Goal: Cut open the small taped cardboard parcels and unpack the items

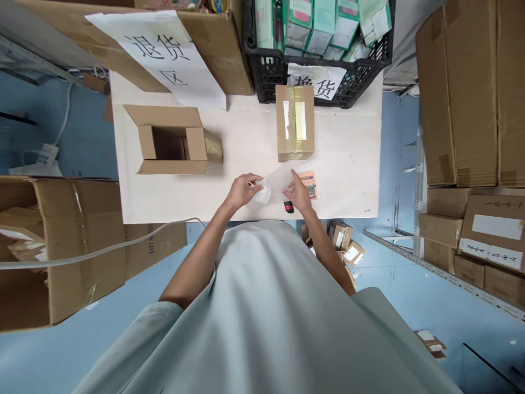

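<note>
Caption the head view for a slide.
Left hand pinches translucent plastic, right hand at its edge, near a taped box.

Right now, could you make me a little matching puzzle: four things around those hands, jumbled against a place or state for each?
Things
1. Translucent white plastic wrapping
2. Small brown cardboard box at the left of the white table
3. Brown cardboard carton with two white labels
4. Black plastic lattice crate

Places and states
A. Closed, with a yellowish tape strip along its top
B. Filled with green and white boxes
C. Between the left hand and the right hand
D. Flaps open

Pairs: 1-C, 2-D, 3-A, 4-B
</note>
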Action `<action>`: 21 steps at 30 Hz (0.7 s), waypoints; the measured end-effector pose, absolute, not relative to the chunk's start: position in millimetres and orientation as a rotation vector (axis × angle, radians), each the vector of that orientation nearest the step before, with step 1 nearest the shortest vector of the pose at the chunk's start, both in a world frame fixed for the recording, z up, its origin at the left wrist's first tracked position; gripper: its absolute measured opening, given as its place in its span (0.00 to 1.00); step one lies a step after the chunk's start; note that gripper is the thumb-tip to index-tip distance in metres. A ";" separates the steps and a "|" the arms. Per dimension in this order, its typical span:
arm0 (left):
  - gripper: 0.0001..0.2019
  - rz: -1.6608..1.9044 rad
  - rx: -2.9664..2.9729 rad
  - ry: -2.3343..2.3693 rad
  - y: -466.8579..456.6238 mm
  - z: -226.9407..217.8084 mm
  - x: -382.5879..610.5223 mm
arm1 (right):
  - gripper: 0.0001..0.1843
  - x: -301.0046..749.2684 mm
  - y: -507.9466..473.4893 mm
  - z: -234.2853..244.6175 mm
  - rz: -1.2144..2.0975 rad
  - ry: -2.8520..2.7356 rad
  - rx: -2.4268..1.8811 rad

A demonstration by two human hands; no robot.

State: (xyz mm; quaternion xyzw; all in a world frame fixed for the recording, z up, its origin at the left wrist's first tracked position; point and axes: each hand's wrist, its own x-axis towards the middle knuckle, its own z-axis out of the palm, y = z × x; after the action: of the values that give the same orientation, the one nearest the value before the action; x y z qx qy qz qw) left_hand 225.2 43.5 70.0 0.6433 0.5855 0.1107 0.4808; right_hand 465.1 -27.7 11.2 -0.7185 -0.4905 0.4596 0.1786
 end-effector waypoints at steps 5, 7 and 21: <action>0.11 0.322 1.667 1.298 37.8 109.6 204.9 | 0.45 491.3 -27.4 -3.1 1.173 -1.759 -2.373; 0.10 0.370 1.646 1.318 40.5 124.3 194.3 | 0.40 495.1 -27.0 -8.9 1.165 -1.774 -2.469; 0.10 0.614 1.545 1.361 62.3 186.2 137.9 | 0.56 454.6 1.2 50.7 1.339 -1.562 -1.723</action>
State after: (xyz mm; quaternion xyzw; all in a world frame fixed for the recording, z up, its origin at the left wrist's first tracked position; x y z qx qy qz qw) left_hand 137.9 62.3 186.2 0.6322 0.5569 0.2513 0.4764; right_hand 454.6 1.2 50.7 -0.6253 -0.5668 0.4860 0.2271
